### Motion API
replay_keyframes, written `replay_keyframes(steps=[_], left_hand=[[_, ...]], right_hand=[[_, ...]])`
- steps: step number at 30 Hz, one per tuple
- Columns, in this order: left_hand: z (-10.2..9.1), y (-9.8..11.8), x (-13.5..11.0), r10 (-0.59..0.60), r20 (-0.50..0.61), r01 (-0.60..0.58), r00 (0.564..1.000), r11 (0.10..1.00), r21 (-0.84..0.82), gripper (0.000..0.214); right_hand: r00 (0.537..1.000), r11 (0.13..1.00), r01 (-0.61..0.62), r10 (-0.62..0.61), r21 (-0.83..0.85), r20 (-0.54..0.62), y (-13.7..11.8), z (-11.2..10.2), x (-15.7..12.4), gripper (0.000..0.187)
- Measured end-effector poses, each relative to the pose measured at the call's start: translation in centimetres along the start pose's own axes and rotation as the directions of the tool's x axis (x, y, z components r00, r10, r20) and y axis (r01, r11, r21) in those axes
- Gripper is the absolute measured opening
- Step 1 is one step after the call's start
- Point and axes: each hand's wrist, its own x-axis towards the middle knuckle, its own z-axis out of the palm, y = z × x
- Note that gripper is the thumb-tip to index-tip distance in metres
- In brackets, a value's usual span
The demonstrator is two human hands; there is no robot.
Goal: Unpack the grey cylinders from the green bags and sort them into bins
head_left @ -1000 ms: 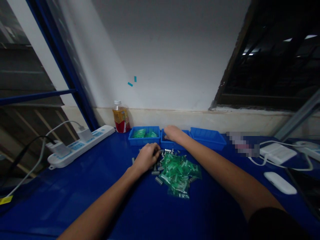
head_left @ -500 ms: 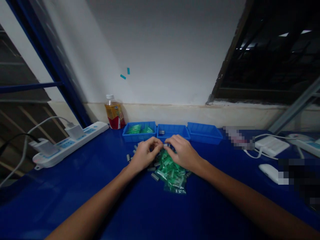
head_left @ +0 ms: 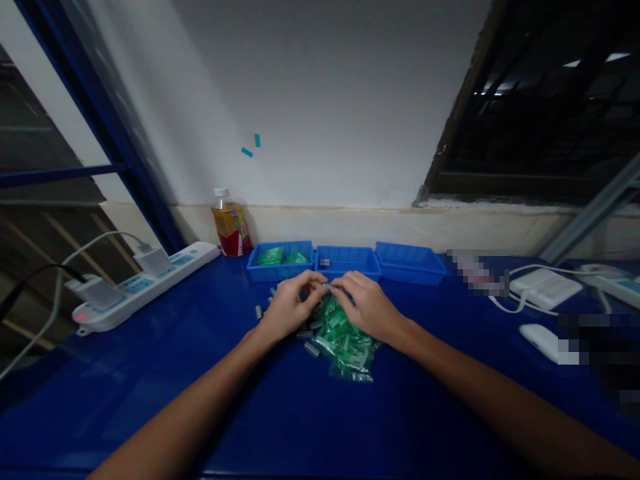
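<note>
Between my two hands is a small grey metallic piece (head_left: 328,287), pinched at either end by the fingertips. My left hand (head_left: 293,303) is closed with thumb and forefinger on its left end. From the other side my right hand (head_left: 369,305) grips the right end, also closed. Directly below them lies a pile of small green pieces with clear plastic bags (head_left: 345,340). Several loose grey metallic pieces (head_left: 312,350) are scattered around the left side of the pile, some hidden by my left hand.
Behind my hands stand a blue bin (head_left: 280,272) with green packets, a middle blue bin (head_left: 350,255) with grey pieces, and a right blue bin (head_left: 413,263). A drink bottle (head_left: 231,223) and a power strip (head_left: 140,287) are left; a white mouse-like object (head_left: 540,341) lies right.
The grey piece shows a little more between my fingertips, and the fingers have shifted slightly. The view has moved a little; the pile and bins look the same.
</note>
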Motion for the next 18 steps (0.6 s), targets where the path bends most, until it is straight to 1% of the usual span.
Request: replay_keyframes(steps=[4,6,7,9,11,12,13,14,16,17,18], left_hand=[[0.1,0.3,-0.1,-0.029,-0.046,0.03,0.999,0.999,0.027,0.023],[0.2,0.3,0.0,-0.039,-0.047,0.04,0.998,0.999,0.034,0.025],[0.1,0.3,0.0,-0.043,-0.043,0.045,0.998,0.998,0.04,0.026],[0.0,0.1,0.1,-0.055,-0.028,0.057,0.998,0.995,0.08,0.028],[-0.3,-0.3,0.2,-0.06,-0.002,0.059,0.998,0.98,0.191,0.027],[-0.4,-0.5,0.3,-0.056,0.018,0.049,0.998,0.962,0.269,0.026],[-0.6,-0.8,0.3,-0.048,0.047,0.029,0.998,0.937,0.349,0.024],[-0.7,-1.1,0.3,-0.038,0.083,0.0,0.996,0.907,0.42,0.022],[-0.9,-1.5,0.3,-0.04,0.161,-0.051,0.986,0.85,0.524,0.023],[-0.9,-1.6,0.2,-0.055,0.191,-0.062,0.98,0.826,0.561,0.025],[-0.9,-1.6,0.2,-0.076,0.208,-0.064,0.975,0.803,0.593,0.025]], right_hand=[[0.999,0.999,-0.033,0.033,-0.018,-0.023,-0.6,0.0,-0.1,0.02],[0.999,0.999,-0.032,0.032,-0.029,-0.014,-0.7,0.0,-0.1,0.014],[1.0,0.999,-0.026,0.026,-0.041,-0.002,-0.7,-0.2,0.0,0.012],[0.999,0.996,-0.023,0.026,-0.091,0.032,-0.1,-0.6,0.8,0.012],[0.991,0.978,-0.069,0.09,-0.197,0.098,1.1,-1.2,2.3,0.016],[0.978,0.957,-0.113,0.155,-0.268,0.14,1.9,-1.5,3.3,0.019],[0.947,0.918,-0.167,0.251,-0.359,0.202,2.7,-1.7,4.4,0.022],[0.891,0.87,-0.195,0.351,-0.454,0.29,3.5,-1.8,5.5,0.025],[0.828,0.837,-0.209,0.426,-0.505,0.364,5.0,-1.4,7.4,0.024],[0.796,0.827,-0.209,0.454,-0.522,0.4,5.5,-1.0,8.1,0.022],[0.773,0.823,-0.207,0.469,-0.529,0.427,5.9,-0.5,8.6,0.021]])
